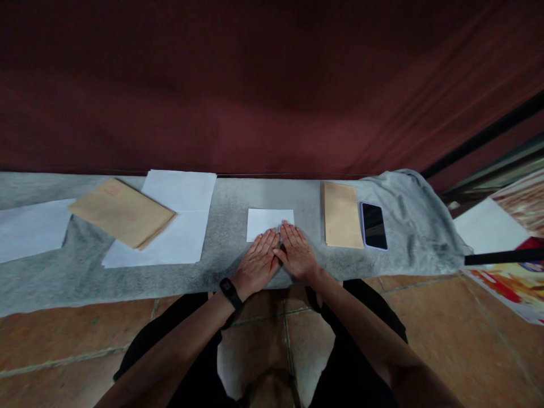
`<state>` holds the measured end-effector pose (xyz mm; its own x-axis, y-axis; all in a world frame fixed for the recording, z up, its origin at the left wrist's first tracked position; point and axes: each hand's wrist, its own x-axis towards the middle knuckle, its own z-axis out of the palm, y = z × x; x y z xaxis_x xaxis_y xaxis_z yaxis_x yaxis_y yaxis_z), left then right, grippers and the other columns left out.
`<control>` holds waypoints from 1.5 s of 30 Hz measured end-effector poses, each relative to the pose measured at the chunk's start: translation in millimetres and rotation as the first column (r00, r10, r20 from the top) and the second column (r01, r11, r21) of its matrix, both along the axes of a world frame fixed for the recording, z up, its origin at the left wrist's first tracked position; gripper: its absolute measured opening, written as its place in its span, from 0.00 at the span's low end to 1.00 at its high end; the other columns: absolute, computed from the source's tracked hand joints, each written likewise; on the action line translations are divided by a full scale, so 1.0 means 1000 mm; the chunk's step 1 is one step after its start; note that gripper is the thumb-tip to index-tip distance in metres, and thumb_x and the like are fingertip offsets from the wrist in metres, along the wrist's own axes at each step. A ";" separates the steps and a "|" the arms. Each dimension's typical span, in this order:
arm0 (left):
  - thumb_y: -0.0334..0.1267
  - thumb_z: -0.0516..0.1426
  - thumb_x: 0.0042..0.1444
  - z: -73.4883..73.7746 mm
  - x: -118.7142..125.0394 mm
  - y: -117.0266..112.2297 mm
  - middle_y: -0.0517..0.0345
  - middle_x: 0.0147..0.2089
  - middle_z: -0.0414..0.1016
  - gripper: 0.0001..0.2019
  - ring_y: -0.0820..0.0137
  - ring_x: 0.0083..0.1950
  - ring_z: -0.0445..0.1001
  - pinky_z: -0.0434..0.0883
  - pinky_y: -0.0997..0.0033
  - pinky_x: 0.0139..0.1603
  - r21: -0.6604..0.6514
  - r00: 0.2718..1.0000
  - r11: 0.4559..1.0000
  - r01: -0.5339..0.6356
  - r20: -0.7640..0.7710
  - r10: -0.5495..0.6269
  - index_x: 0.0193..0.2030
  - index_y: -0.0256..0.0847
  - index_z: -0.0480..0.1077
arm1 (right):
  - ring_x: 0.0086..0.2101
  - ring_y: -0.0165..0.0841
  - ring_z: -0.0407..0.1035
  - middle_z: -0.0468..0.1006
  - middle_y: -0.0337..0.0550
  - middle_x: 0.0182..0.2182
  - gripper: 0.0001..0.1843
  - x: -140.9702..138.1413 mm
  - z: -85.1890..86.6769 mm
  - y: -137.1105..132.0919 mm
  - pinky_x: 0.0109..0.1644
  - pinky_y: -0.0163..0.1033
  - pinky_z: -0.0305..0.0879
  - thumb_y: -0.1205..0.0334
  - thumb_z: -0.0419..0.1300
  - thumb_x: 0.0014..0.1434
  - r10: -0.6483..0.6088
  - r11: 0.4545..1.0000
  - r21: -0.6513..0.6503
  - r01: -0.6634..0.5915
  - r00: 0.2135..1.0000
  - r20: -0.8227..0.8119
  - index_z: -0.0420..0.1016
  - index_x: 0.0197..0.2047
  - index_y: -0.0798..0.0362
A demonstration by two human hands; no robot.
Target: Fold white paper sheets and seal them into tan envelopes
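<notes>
- Both hands are flat, palms down, on the near edge of a small white paper (267,222); left hand (256,263) and right hand (297,253) sit side by side, fingers touching.
- Paper lies mid-way along the grey cloth (229,226).
- Right of it there's a brown envelope (341,214), then a phone (373,225).
- Far left has more envelopes (121,211) on white sheets (178,226).

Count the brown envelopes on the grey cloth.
2. One brown envelope lies on the white sheets at left; the other envelope is beside the phone at right. More may hide beneath either.
</notes>
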<state>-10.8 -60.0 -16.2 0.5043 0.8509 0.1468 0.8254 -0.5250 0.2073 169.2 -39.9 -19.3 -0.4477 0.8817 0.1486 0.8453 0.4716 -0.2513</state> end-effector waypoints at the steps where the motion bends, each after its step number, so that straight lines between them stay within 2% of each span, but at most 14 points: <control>1: 0.39 0.42 0.71 0.000 -0.001 0.001 0.40 0.78 0.52 0.30 0.60 0.80 0.47 0.50 0.54 0.79 0.001 1.000 1.000 -0.013 0.002 0.013 0.76 0.27 0.51 | 0.74 0.45 0.43 0.50 0.61 0.75 0.40 0.001 0.000 0.000 0.77 0.53 0.45 0.44 0.44 0.74 -0.002 1.000 0.010 0.002 1.000 0.004 0.51 0.75 0.69; 8: 0.46 0.42 0.72 0.003 -0.015 0.007 0.37 0.78 0.51 0.32 0.57 0.80 0.48 0.53 0.51 0.78 0.010 0.991 0.991 -0.132 -0.013 0.133 0.76 0.25 0.51 | 0.73 0.47 0.47 0.52 0.63 0.74 0.40 0.010 -0.004 -0.003 0.76 0.55 0.48 0.44 0.46 0.74 -0.028 0.997 0.065 0.028 1.000 -0.011 0.51 0.75 0.69; 13: 0.47 0.42 0.72 0.001 -0.024 0.011 0.35 0.78 0.50 0.33 0.54 0.79 0.49 0.53 0.48 0.77 0.005 0.974 0.974 -0.227 -0.001 0.227 0.76 0.25 0.50 | 0.73 0.48 0.47 0.53 0.63 0.74 0.40 0.015 -0.006 -0.005 0.75 0.58 0.49 0.45 0.46 0.74 -0.068 0.995 0.076 0.069 0.998 -0.011 0.49 0.76 0.67; 20: 0.46 0.42 0.72 0.005 -0.029 0.021 0.34 0.77 0.51 0.32 0.52 0.79 0.48 0.51 0.42 0.77 0.040 0.926 0.926 -0.376 0.063 0.373 0.76 0.26 0.51 | 0.72 0.50 0.50 0.54 0.64 0.73 0.38 0.014 -0.002 -0.006 0.75 0.59 0.48 0.46 0.45 0.74 -0.148 0.987 0.058 0.148 0.989 -0.004 0.54 0.75 0.68; 24: 0.43 0.40 0.72 0.011 -0.017 0.034 0.40 0.78 0.50 0.31 0.56 0.80 0.47 0.51 0.45 0.77 0.033 0.940 0.941 -0.338 0.071 0.335 0.77 0.30 0.50 | 0.72 0.49 0.49 0.52 0.61 0.74 0.38 0.002 0.011 0.006 0.76 0.58 0.46 0.46 0.41 0.75 -0.184 0.983 0.013 0.184 0.983 -0.020 0.55 0.74 0.68; 27: 0.39 0.41 0.71 0.010 -0.004 0.045 0.41 0.78 0.51 0.30 0.58 0.80 0.47 0.51 0.49 0.78 -0.011 0.965 0.966 -0.260 0.033 0.260 0.77 0.30 0.50 | 0.73 0.44 0.48 0.52 0.56 0.75 0.36 -0.015 0.018 0.020 0.76 0.52 0.48 0.48 0.37 0.76 -0.117 0.993 -0.021 0.115 0.991 -0.061 0.55 0.75 0.65; 30: 0.35 0.42 0.69 0.006 0.006 0.055 0.41 0.78 0.51 0.31 0.57 0.80 0.48 0.51 0.49 0.78 -0.057 0.978 0.976 -0.209 -0.011 0.209 0.77 0.29 0.51 | 0.73 0.39 0.49 0.56 0.52 0.74 0.34 -0.031 0.016 0.031 0.76 0.51 0.49 0.50 0.35 0.77 -0.059 0.998 -0.043 0.055 0.994 -0.091 0.53 0.76 0.61; 33: 0.34 0.42 0.68 0.001 0.007 0.062 0.41 0.78 0.51 0.31 0.57 0.80 0.48 0.51 0.48 0.78 -0.057 0.972 0.971 -0.234 -0.013 0.234 0.77 0.30 0.51 | 0.72 0.40 0.52 0.59 0.52 0.73 0.33 -0.036 0.009 0.038 0.76 0.53 0.49 0.50 0.37 0.76 -0.084 0.996 -0.026 0.082 0.992 -0.089 0.54 0.76 0.58; 39: 0.41 0.41 0.71 -0.004 -0.010 0.065 0.39 0.78 0.52 0.31 0.56 0.79 0.49 0.53 0.49 0.77 -0.005 0.946 0.946 -0.324 0.028 0.324 0.76 0.28 0.52 | 0.72 0.44 0.51 0.56 0.58 0.73 0.34 -0.022 -0.002 0.045 0.75 0.57 0.49 0.50 0.43 0.76 -0.127 0.990 0.054 0.129 0.991 -0.027 0.53 0.76 0.61; 45: 0.50 0.40 0.72 -0.005 -0.024 0.062 0.39 0.77 0.55 0.33 0.55 0.79 0.51 0.53 0.46 0.77 0.019 0.928 0.928 -0.372 0.037 0.371 0.76 0.30 0.52 | 0.72 0.47 0.51 0.55 0.60 0.73 0.37 -0.011 -0.007 0.042 0.75 0.57 0.48 0.45 0.40 0.76 -0.196 0.975 0.102 0.198 0.980 -0.028 0.52 0.75 0.66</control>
<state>-34.8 2.3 -20.9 0.1478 0.9723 0.1813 0.9556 -0.1876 0.2273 158.2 2.1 -26.7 -0.2628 0.9317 0.2507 0.9201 0.3202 -0.2256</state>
